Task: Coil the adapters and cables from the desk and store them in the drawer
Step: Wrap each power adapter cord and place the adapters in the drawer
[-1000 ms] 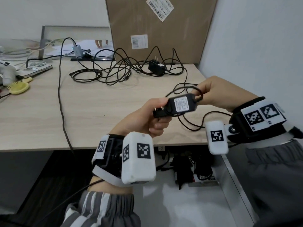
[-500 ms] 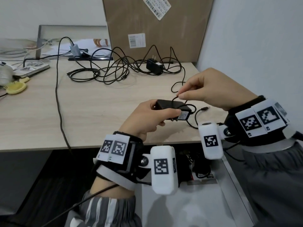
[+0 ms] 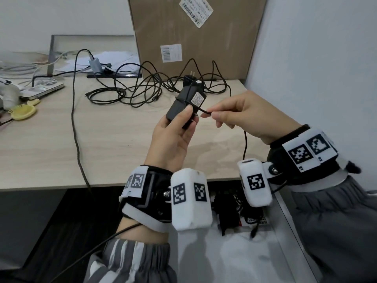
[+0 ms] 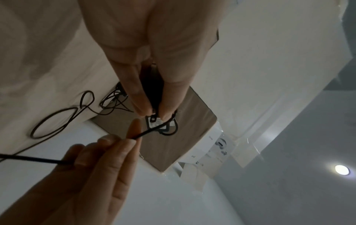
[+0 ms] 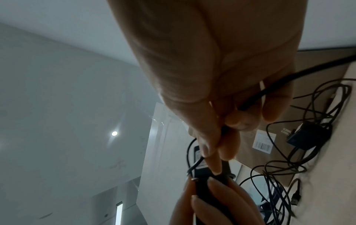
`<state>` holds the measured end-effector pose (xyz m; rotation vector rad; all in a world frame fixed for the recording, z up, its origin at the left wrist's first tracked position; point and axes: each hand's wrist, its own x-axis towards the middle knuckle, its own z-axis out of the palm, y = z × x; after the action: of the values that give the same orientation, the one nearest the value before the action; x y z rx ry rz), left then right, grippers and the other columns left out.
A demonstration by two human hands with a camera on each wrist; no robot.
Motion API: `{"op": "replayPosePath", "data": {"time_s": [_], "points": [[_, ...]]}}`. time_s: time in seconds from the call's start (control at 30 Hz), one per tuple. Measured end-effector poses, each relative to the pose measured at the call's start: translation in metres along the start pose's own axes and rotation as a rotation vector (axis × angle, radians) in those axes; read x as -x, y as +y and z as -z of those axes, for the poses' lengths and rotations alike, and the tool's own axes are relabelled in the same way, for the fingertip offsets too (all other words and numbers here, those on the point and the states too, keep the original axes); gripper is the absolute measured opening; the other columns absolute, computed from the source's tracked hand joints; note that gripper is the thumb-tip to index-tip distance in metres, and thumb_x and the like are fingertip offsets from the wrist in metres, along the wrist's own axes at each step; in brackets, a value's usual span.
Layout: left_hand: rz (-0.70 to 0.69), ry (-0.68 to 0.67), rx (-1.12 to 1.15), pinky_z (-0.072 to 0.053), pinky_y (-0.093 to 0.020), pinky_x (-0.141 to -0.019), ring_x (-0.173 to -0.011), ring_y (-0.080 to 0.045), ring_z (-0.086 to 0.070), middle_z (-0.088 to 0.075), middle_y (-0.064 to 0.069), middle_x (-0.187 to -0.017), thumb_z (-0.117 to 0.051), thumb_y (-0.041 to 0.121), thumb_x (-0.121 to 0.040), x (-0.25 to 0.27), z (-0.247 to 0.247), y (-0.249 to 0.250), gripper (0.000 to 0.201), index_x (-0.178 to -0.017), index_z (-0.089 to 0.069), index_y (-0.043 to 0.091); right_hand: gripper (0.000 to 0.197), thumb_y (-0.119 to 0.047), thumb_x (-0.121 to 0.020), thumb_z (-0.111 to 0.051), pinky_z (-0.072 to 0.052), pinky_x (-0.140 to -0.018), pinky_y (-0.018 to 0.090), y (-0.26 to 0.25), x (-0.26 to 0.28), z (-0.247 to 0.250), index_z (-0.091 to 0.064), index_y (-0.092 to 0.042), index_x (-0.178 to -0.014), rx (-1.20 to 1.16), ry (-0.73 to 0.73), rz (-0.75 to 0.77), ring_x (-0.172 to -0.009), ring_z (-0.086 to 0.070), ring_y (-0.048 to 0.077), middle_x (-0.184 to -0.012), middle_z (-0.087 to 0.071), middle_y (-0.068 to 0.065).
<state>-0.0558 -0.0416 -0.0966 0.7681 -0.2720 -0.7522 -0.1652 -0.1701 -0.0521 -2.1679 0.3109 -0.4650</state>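
L hand [image 3: 173, 137] gripped a black adapter [image 3: 184, 103] above the desk [image 3: 61, 144], thumb and fingers curled round its lower end; white label on the adapter faced up, print too small to read. Its cable [image 3: 206, 111] was wrapped across the body and ran to the R hand [image 3: 242, 115], which pinched it btw thumb and forefinger, the rest hanging down past the desk edge. Further back lay a tangle of black cables [image 3: 142, 88] w/ a second adapter [image 3: 192, 81], prongs up, just in front of a cardboard box [image 3: 195, 35] (two barcode stickers, digits not legible). Below the wrists the open drawer [image 3: 285, 219] held dark items. Yellow hairbrush [image 3: 22, 111] sat far left on the desk
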Motion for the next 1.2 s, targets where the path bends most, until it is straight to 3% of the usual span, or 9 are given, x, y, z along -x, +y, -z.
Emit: {"op": "replayPosePath", "data": {"time_s": [0.13,0.33,0.47,0.63,0.7,0.83,1.0,1.1,1.2], "points": [[0.06,-0.079,0.068,-0.05,-0.01,-0.057,-0.079,-0.01,-0.066,-0.067,-0.007,-0.095,-0.057,0.017,-0.094,0.001,-0.002,0.002,0.017,-0.105,-0.064,0.006,0.013,-0.013,-0.089,-0.064,-0.038,-0.056,0.012,0.003,-0.001,0.003,-0.075,-0.021,-0.09,-0.027,0.015,-0.015,-0.057,-0.05,-0.004,-0.063,-0.065,-0.009],[0.052,-0.085,-0.057,-0.039,-0.014,-0.053,-0.065,-0.005,-0.054,-0.063,0.001,-0.084,-0.051,0.032,-0.097,0.003,-0.006,-0.004,0.022,-0.097,-0.066,0.016,0.009,-0.018,-0.086,-0.069,-0.037,-0.056,0.015,0.002,0.0,0.001,-0.076,-0.023,-0.086,-0.028,-0.017,-0.04,-0.06,-0.049,0.001,-0.067,-0.065,0.0],[0.082,-0.119,-0.044,-0.035,-0.015,-0.049,-0.058,-0.007,-0.04,-0.053,-0.001,-0.073,-0.044,0.032,-0.096,0.003,-0.009,-0.004,0.025,-0.094,-0.059,0.012,0.012,-0.03,-0.081,-0.071,-0.036,-0.057,0.016,0.003,0.0,0.002,-0.076,-0.019,-0.08,0.015,-0.012,-0.079,-0.059,-0.045,0.002,-0.061,-0.06,-0.006],[0.133,-0.241,-0.118,-0.029,-0.016,-0.047,-0.052,-0.007,-0.03,-0.049,0.001,-0.065,-0.04,0.024,-0.09,0.005,-0.006,0.0,0.018,-0.084,-0.052,0.012,0.047,-0.05,-0.05,-0.077,-0.038,-0.071,0.028,0.007,0.0,0.014,-0.069,-0.008,-0.068,-0.006,0.103,-0.099,-0.071,-0.05,0.018,-0.07,-0.061,0.014],[0.142,-0.294,-0.199,-0.03,-0.017,-0.044,-0.049,-0.007,-0.031,-0.048,0.001,-0.062,-0.048,0.022,-0.079,0.005,-0.003,0.0,0.013,-0.077,-0.054,0.01,0.049,-0.048,-0.044,-0.079,-0.037,-0.065,0.026,0.008,0.002,0.023,-0.065,-0.006,-0.065,0.005,0.158,-0.099,-0.066,-0.046,0.017,-0.063,-0.055,0.008],[0.152,-0.341,-0.45,-0.033,-0.018,-0.042,-0.043,-0.007,-0.034,-0.045,0.002,-0.055,-0.061,0.018,-0.057,0.003,0.001,0.005,0.022,-0.072,-0.051,0.006,0.028,-0.024,-0.065,-0.082,-0.029,-0.044,0.007,0.01,0.007,0.036,-0.064,-0.003,-0.068,0.041,0.194,-0.093,-0.044,-0.039,0.0,-0.055,-0.049,-0.001],[0.039,-0.334,-0.854,-0.036,-0.02,-0.05,-0.061,-0.008,-0.048,-0.059,0.004,-0.07,-0.061,0.019,-0.07,0.009,-0.002,-0.007,0.014,-0.083,-0.068,0.017,0.03,-0.032,-0.074,-0.078,-0.034,-0.057,0.009,0.014,0.005,0.037,-0.066,-0.006,-0.068,0.037,0.28,-0.069,-0.052,-0.044,0.0,-0.054,-0.055,-0.008],[-0.046,-0.148,-0.936,-0.038,-0.018,-0.053,-0.057,-0.002,-0.05,-0.06,0.006,-0.073,-0.067,0.017,-0.08,0.004,-0.003,-0.014,0.012,-0.091,-0.071,0.015,0.016,-0.028,-0.086,-0.068,-0.036,-0.06,0.01,0.007,0.006,0.028,-0.075,-0.016,-0.078,0.081,0.205,-0.05,-0.055,-0.048,-0.004,-0.058,-0.064,-0.008],[-0.162,0.066,-0.886,-0.046,-0.023,-0.063,-0.066,-0.004,-0.057,-0.064,0.007,-0.074,-0.066,0.019,-0.081,-0.001,0.001,-0.016,0.005,-0.086,-0.068,0.02,0.017,-0.023,-0.093,-0.06,-0.035,-0.055,0.01,0.0,0.003,0.015,-0.075,-0.016,-0.089,0.067,0.135,-0.031,-0.05,-0.041,-0.001,-0.048,-0.05,-0.014]]}}
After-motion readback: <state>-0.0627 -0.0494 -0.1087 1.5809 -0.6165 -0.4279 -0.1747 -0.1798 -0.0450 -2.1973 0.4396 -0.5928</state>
